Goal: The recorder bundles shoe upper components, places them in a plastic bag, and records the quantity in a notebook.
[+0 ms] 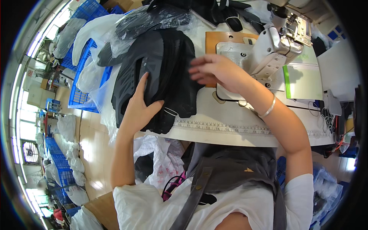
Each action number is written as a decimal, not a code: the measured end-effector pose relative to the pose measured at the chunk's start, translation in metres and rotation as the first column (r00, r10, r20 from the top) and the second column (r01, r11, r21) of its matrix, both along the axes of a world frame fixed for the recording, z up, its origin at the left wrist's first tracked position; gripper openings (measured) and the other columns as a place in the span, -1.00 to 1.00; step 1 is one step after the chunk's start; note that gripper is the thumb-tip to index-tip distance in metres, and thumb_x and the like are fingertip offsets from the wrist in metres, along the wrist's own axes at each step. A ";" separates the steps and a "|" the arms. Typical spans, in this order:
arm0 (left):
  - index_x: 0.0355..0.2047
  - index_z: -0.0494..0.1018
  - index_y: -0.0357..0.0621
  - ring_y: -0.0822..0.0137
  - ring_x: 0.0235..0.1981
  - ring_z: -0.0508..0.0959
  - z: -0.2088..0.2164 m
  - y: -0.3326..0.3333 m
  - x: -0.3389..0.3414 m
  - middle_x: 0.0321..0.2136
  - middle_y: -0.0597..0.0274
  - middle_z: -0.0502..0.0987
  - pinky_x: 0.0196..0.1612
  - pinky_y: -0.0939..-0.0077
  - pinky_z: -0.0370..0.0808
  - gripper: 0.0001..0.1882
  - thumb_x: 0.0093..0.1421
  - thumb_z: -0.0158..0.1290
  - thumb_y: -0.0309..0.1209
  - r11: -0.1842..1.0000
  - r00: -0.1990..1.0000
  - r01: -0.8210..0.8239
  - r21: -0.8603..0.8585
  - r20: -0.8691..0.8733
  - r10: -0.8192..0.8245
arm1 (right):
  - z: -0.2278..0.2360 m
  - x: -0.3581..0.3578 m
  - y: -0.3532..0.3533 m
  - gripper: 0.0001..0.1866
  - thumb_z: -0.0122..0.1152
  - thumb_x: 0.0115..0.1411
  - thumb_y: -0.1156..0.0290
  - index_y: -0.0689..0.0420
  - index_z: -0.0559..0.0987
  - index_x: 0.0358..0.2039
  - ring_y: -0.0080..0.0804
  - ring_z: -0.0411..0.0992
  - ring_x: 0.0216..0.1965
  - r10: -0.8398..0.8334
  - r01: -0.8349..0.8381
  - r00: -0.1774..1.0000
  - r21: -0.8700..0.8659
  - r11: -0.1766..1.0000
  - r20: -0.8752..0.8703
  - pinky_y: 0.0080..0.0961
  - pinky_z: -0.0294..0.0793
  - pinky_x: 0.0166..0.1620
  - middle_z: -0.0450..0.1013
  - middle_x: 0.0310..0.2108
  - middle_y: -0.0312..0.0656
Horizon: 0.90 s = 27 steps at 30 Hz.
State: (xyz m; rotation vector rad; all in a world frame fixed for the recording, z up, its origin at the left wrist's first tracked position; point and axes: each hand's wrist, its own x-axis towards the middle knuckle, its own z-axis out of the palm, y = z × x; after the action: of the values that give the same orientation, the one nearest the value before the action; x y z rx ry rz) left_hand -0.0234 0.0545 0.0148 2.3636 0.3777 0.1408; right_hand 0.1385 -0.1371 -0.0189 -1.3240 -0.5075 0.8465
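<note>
A stack of flat black pieces (176, 73), cut like shoe uppers, lies on the left part of the white table. On its near left side rests my left hand (142, 107), index finger stretched out along a dark grey piece and thumb spread away from it. Just off the stack's right edge hovers my right hand (218, 71), its fingers apart, slightly blurred, with nothing visible in them. Beyond that hand stands a sewing machine (270, 53), its metal bed plate (232, 50) set by a brown board (214, 40).
A printed ruler strip (226, 127) runs along the table's near edge. Clear plastic bags (126, 28) and more black pieces (191, 9) cover the far side. A green-edged white pad (304, 81) lies right of the machine. Blue crates (82, 92) stand at the left.
</note>
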 end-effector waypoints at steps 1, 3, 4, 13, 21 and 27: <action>0.19 0.08 -0.30 0.13 0.15 0.25 0.003 -0.002 0.002 0.10 -0.19 0.23 0.19 0.43 0.09 -0.14 -0.15 0.12 -0.34 1.000 1.000 -0.006 0.011 -0.026 0.007 | -0.005 -0.004 -0.006 -0.56 -0.02 0.16 0.45 0.34 0.29 0.05 -0.29 0.45 -0.13 0.079 -0.080 0.995 -0.029 0.996 -0.055 -0.51 0.48 -0.11 0.40 -0.08 0.04; 0.20 0.07 -0.30 0.12 0.16 0.23 0.007 -0.004 0.004 0.10 -0.20 0.23 0.19 0.43 0.08 -0.13 -0.15 0.13 -0.32 0.999 0.999 -0.016 0.028 -0.043 0.017 | -0.008 -0.017 -0.014 -0.56 -0.01 0.16 0.44 0.35 0.31 0.04 -0.28 0.49 -0.20 0.158 -0.165 0.981 -0.054 0.985 -0.116 -0.52 0.50 -0.16 0.42 -0.13 0.03; 0.20 0.07 -0.29 0.11 0.17 0.21 0.008 -0.003 0.003 0.11 -0.20 0.23 0.20 0.43 0.07 -0.13 -0.14 0.14 -0.31 0.999 0.998 -0.025 0.046 -0.056 0.027 | -0.003 -0.026 -0.019 -0.63 -0.02 0.15 0.46 0.38 0.35 -0.04 -0.29 0.51 -0.28 0.199 -0.205 0.979 -0.208 0.956 -0.046 -0.51 0.53 -0.24 0.45 -0.20 0.04; 0.27 -0.23 -0.20 -0.10 -0.02 0.44 -0.014 -0.021 0.012 -0.09 -0.35 0.39 0.05 0.36 0.33 0.16 -0.18 0.28 -0.14 0.993 0.982 0.028 0.111 -0.191 -0.006 | -0.021 -0.042 0.002 -0.69 0.08 0.14 0.40 0.47 0.41 -0.29 -0.24 0.53 -0.48 -0.277 0.251 0.923 -0.128 0.960 -0.268 -0.47 0.57 -0.48 0.45 -0.44 -0.02; 0.28 -0.18 -0.22 0.19 -0.08 0.46 -0.013 0.007 0.011 0.00 -0.16 0.33 -0.02 0.51 0.35 0.01 -0.18 0.10 -0.45 0.991 0.992 0.125 0.054 0.002 -0.126 | -0.018 -0.035 0.026 -0.66 0.07 0.12 0.42 0.39 0.31 -0.17 -0.36 0.47 -0.39 -0.139 0.117 0.966 -0.110 0.987 -0.216 -0.44 0.58 -0.33 0.41 -0.37 -0.05; 0.27 -0.13 -0.29 0.31 -0.03 0.40 0.012 0.009 0.009 0.08 -0.06 0.25 -0.01 0.57 0.33 -0.03 -0.17 0.07 -0.54 0.825 0.992 -0.059 -0.562 -0.129 -0.016 | -0.013 -0.045 0.035 -0.56 0.02 0.15 0.47 0.43 0.20 -0.01 -0.28 0.45 -0.38 -0.168 0.136 0.937 -0.122 0.983 -0.308 -0.34 0.59 -0.28 0.33 -0.20 0.07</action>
State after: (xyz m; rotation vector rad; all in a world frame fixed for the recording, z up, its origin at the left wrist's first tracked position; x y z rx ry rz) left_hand -0.0148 0.0633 0.0273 1.7788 0.4383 -0.1064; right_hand 0.0938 -0.1025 -0.0316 -1.2681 -0.1089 0.9427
